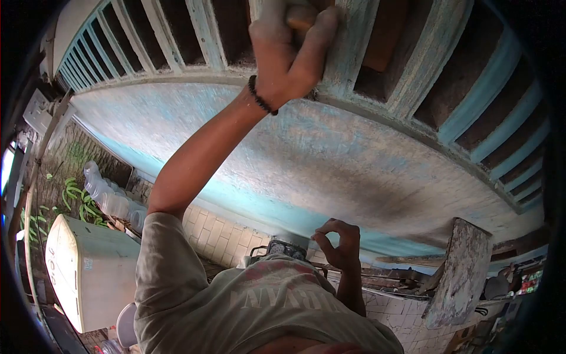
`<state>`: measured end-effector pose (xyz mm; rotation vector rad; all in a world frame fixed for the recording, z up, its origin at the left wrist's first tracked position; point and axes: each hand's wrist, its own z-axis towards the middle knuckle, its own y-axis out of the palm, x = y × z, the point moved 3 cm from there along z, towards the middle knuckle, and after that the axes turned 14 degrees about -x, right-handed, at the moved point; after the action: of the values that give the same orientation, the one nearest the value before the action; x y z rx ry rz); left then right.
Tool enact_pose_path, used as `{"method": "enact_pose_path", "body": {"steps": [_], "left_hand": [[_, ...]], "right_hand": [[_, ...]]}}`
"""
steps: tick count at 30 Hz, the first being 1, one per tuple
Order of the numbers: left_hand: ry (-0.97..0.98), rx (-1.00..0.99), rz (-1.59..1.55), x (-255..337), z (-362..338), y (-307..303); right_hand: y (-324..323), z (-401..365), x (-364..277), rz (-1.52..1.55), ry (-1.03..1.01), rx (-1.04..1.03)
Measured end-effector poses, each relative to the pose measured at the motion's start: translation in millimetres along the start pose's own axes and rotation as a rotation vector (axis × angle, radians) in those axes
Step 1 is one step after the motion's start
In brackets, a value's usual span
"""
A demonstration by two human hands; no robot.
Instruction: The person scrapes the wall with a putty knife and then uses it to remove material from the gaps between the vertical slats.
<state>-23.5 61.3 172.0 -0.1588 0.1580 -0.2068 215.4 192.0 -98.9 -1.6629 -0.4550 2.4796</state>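
My left hand (289, 50), dusty grey on the fingers and with a dark beaded bracelet (261, 97) at the wrist, is raised against the window slats (354, 44). Its fingers are closed around a small orange-brown piece (300, 19), of a kind I cannot make out; the upper frame edge cuts off part of the hand. The slats carry worn, pale blue and whitish paint. Lower down, my right hand (342, 245) hangs in front of the wall, apart from it. Its thumb and forefinger curl into a ring, with nothing visible in them.
Below the slats runs a scuffed blue-white wall (318, 141). A white box-like appliance (97, 274) and clear plastic containers (109, 197) stand at the left, near green plants (82, 200). At the right leans a weathered board (460, 274). Tiles (221, 233) cover the floor.
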Motion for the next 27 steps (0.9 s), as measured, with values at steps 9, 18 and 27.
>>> {"method": "enact_pose_path", "body": {"steps": [9,18,27], "left_hand": [[0.097,0.178,-0.034,25.2,19.8,-9.3],[-0.094,0.049,-0.026,34.2,5.6,-5.7],[-0.011,0.274,0.049,44.3,31.2,1.8]], "right_hand": [[-4.6,1.3,2.4,-0.043,0.026,0.020],[0.1,1.2,1.4,-0.030,0.000,-0.008],[-4.7,-3.0,-0.4,-0.030,0.027,0.033]]}}
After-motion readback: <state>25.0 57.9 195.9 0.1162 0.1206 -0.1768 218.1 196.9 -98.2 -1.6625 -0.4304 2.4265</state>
